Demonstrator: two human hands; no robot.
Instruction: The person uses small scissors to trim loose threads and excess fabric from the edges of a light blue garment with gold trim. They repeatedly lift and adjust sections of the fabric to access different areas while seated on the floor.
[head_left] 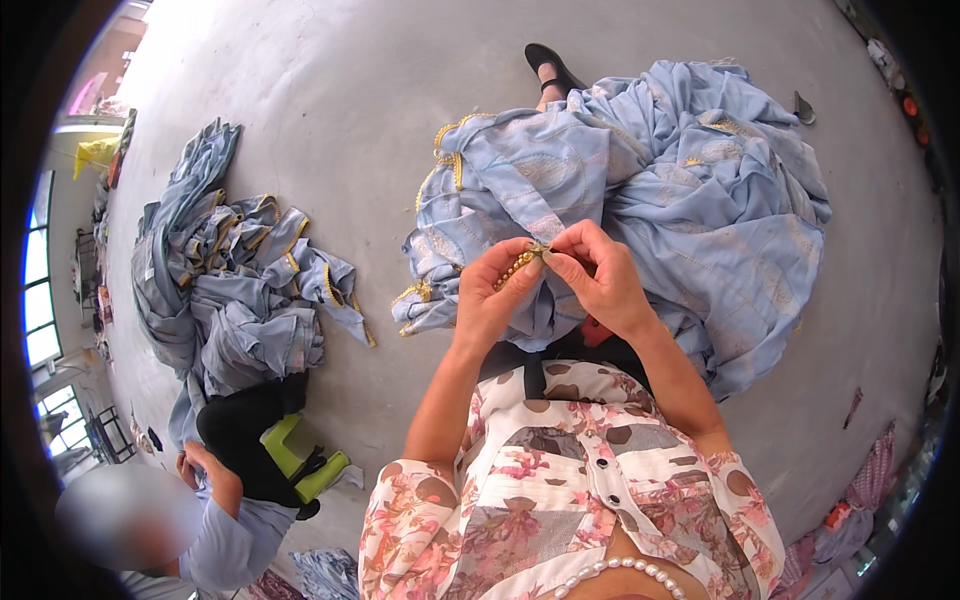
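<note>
Over my lap and onto the floor spreads a large heap of light blue fabric [700, 220] with pale woven patterns. Gold beaded trim [518, 268] runs along its edge. My left hand [492, 290] pinches this trim between thumb and fingers. Close against it, my right hand [605, 280] pinches the same spot, fingertips nearly touching the left ones. Whatever fine detail lies between the fingertips is too small to make out. A bit of something red [595, 331] shows beneath my right wrist.
At left a co-worker [235, 530] sits on a lime-green stool [292, 445], hands together, beside another heap of blue fabric with gold edging [240, 290]. My black shoe [553, 68] sticks out beyond my heap on the grey floor [350, 70]. Patterned cloth [872, 470] lies at the lower right.
</note>
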